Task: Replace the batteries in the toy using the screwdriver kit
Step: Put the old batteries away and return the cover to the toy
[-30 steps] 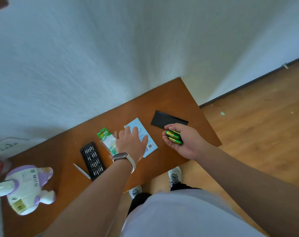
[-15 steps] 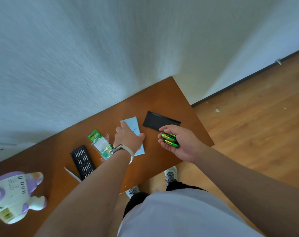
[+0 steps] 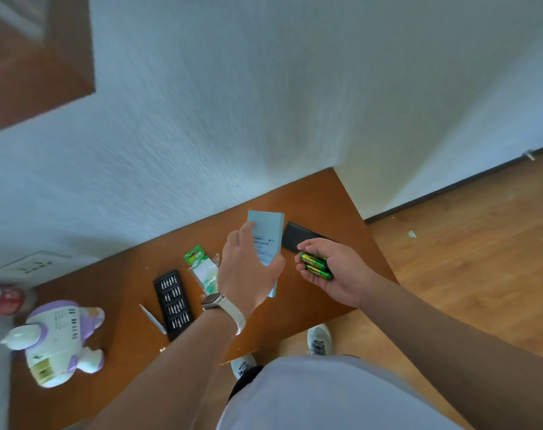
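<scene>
Lifted off the table (image 3: 326, 206) since a moment ago, the pale blue box (image 3: 265, 231) now tilts up in the air; clearing space, I'd judge, before the swap. At lower left the toy (image 3: 59, 339) lies untouched, with the bit tray (image 3: 174, 302) nearer centre. The left hand (image 3: 248, 274) grips the box, fingers and thumb curled round it. The right hand (image 3: 341, 274), palm up, cups the green batteries (image 3: 315, 265).

On the desk (image 3: 124, 352), the toy (image 3: 59, 339) lies at the left end. To its right comes the screwdriver (image 3: 153, 319), just beside the bit tray (image 3: 174, 302), then the battery wrapper (image 3: 201, 268). Further right, the left hand (image 3: 248, 274) holds a box (image 3: 265, 240) over the desk. The case (image 3: 295, 240) lies right of the box, behind the right hand (image 3: 335, 274), which holds the batteries (image 3: 316, 265).
</scene>
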